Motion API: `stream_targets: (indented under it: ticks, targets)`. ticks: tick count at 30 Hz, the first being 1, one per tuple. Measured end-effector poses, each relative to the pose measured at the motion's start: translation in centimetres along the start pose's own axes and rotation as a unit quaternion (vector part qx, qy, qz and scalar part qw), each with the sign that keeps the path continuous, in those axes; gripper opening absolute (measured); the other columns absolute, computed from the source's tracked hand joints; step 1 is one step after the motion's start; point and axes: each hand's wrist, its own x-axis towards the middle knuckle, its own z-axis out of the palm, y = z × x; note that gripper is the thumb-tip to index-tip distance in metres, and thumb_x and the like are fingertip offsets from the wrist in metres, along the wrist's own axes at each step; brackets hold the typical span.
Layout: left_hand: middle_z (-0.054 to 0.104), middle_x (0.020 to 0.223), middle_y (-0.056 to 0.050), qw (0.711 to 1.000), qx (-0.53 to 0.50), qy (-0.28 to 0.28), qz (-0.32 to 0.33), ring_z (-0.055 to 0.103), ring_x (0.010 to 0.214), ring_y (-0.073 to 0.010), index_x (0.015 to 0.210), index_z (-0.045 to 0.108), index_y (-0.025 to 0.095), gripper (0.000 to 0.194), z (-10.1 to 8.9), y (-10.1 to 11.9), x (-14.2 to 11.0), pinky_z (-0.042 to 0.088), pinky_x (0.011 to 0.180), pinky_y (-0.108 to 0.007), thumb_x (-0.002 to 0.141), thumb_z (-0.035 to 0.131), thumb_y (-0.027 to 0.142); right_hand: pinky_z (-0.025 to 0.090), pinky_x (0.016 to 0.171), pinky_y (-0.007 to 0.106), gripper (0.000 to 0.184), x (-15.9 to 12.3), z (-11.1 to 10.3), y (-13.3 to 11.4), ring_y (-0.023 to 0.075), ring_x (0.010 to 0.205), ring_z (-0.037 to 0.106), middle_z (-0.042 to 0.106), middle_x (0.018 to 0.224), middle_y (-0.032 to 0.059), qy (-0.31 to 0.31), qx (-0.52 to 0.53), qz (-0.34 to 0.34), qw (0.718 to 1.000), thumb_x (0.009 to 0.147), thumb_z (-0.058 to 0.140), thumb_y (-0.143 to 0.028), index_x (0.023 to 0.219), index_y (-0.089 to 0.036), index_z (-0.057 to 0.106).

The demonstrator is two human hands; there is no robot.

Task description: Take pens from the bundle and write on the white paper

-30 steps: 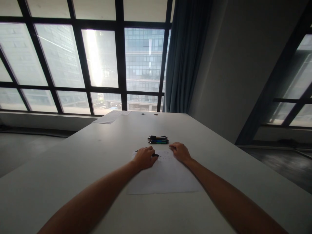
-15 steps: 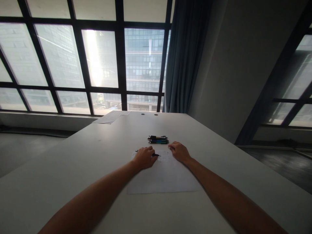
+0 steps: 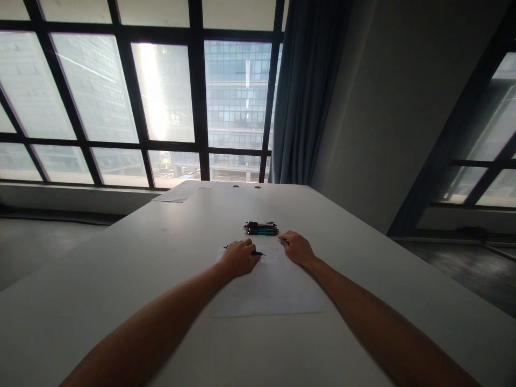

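Observation:
A white sheet of paper (image 3: pixel 270 290) lies flat on the long white table (image 3: pixel 121 279). My left hand (image 3: pixel 238 258) is closed round a black pen (image 3: pixel 258 253) whose tip rests on the sheet's far part. My right hand (image 3: pixel 296 247) lies on the sheet's far right corner with fingers together, pressing down; nothing shows in it. Just beyond both hands is a small bundle of several pens (image 3: pixel 261 229), dark and teal, lying side by side.
More papers (image 3: pixel 181 191) lie at the table's far left corner, with two round cable holes (image 3: pixel 246 186) near the far edge. A big grid window and a blue curtain (image 3: pixel 306 91) stand behind; a wall runs along the right.
The view has shifted slightly so everything sits a little higher in frame. Both hands stay on the paper in much the same place.

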Motion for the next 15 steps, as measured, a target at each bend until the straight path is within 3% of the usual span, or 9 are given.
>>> stream_targets:
  ticks: [5,9,12,15]
  targets:
    - [0.065,0.101,-0.009,1.000,0.000,0.003,0.002,0.065,0.087,-0.0240,0.096,0.067,0.019,0.032,0.1,0.0,0.0,0.052,0.078,-0.037,0.092,0.046,0.042,0.044,0.079,0.028,0.026,-0.1,-0.8,-0.9,0.0204,0.096,0.061,0.069,0.106,0.0069,0.036,-0.001,-0.004,0.999,0.088,0.048,-0.016,0.104,-0.019,0.069]
    - [0.066,0.099,-0.008,1.000,-0.005,0.021,0.011,0.065,0.089,-0.0236,0.101,0.068,0.020,0.030,0.1,0.0,0.0,0.052,0.079,-0.037,0.095,0.044,0.038,0.045,0.078,0.028,0.022,-0.7,-1.7,-3.0,0.0175,0.083,0.060,0.068,0.093,0.0064,0.111,0.067,-0.077,0.989,0.090,0.046,-0.019,0.096,-0.018,0.067]
    - [0.067,0.101,-0.007,0.999,-0.013,0.046,0.015,0.066,0.089,-0.0216,0.114,0.064,0.024,0.032,0.2,-0.1,0.0,0.052,0.080,-0.035,0.098,0.039,0.037,0.047,0.074,0.029,0.017,-1.5,-1.5,-4.6,0.0165,0.075,0.059,0.066,0.085,0.0053,0.090,0.130,-0.162,0.974,0.090,0.049,-0.025,0.089,-0.019,0.065]
    - [0.067,0.103,-0.005,0.998,-0.016,0.059,0.015,0.066,0.089,-0.0206,0.125,0.057,0.027,0.034,0.4,-0.3,0.1,0.052,0.078,-0.033,0.099,0.037,0.037,0.047,0.074,0.031,0.014,-2.0,-0.9,-5.5,0.0177,0.077,0.059,0.065,0.083,0.0056,0.082,0.160,-0.200,0.963,0.089,0.052,-0.025,0.087,-0.020,0.065]
